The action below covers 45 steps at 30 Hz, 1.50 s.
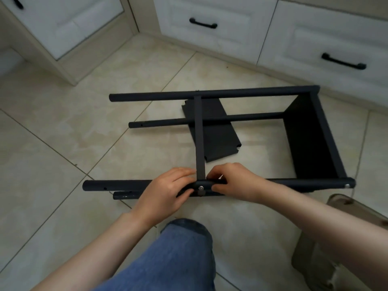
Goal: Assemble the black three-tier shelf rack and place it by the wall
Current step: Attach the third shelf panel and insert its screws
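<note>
The black rack [210, 94] lies on its side on the tiled floor [63, 143], just in front of the person's bent knee in jeans [184, 248]. One shelf [304, 139] is fixed at the rack's right end. A second one, seen edge on [199, 133], crosses the rack near its middle. It meets the rack's near pole [117, 185] where a silver screw [201, 187] shows. The left hand [165, 192] curls round that pole just left of the screw. The right hand [235, 181] grips the same pole just right of it, thumb below and fingers above. A loose black panel [218, 139] lies flat on the floor under the rack's open middle. White drawers with black handles [210, 38] stand beyond the rack's far side.
</note>
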Available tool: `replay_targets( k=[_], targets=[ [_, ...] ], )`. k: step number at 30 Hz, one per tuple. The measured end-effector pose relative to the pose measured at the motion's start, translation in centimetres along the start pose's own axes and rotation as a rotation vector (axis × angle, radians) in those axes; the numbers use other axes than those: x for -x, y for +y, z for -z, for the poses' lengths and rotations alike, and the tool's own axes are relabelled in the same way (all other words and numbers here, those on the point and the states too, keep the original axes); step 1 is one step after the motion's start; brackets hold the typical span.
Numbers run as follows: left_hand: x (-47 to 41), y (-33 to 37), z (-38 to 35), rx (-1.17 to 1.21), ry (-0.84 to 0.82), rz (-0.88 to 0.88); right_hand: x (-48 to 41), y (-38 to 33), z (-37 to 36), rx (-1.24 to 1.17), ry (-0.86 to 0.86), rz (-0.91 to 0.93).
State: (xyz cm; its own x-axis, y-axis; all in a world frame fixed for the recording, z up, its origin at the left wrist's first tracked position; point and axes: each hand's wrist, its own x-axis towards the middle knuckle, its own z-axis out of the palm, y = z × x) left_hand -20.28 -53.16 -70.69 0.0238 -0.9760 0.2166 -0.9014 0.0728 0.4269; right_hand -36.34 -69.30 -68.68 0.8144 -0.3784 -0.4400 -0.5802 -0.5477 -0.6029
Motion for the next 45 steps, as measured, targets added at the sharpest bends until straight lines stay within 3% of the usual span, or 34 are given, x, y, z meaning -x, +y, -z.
replay_targets(
  k=[5,10,13,16,20,30,40,45],
  targets=[
    [2.2,2.0,1.0,0.21,0.207,0.296,1.7,-0.7,-0.6,0.125,0.058,-0.009],
    [4.3,2.3,1.5,0.653,0.343,0.842,2.8,-0.9,-0.8,0.18,0.109,-0.01],
    [4.7,1.2,1.3,1.133,0.375,1.233,3.0,-0.7,-0.7,0.196,0.125,-0.015],
    [4.6,0.3,1.4,1.626,0.514,1.4,3.0,-0.5,-0.5,0.211,0.132,-0.033],
    [3.6,-0.2,1.2,1.754,0.608,1.381,3.0,0.1,-0.4,0.257,0.113,-0.044],
    [2.4,0.9,1.8,1.759,0.64,1.247,3.6,0.9,0.7,0.299,0.146,-0.026],
    [0.6,2.7,4.2,1.785,0.647,1.135,5.4,1.3,2.0,0.311,0.247,-0.027],
    [-1.9,3.6,7.3,1.7,0.606,0.98,6.3,0.7,3.7,0.3,0.366,-0.023]
  ],
)
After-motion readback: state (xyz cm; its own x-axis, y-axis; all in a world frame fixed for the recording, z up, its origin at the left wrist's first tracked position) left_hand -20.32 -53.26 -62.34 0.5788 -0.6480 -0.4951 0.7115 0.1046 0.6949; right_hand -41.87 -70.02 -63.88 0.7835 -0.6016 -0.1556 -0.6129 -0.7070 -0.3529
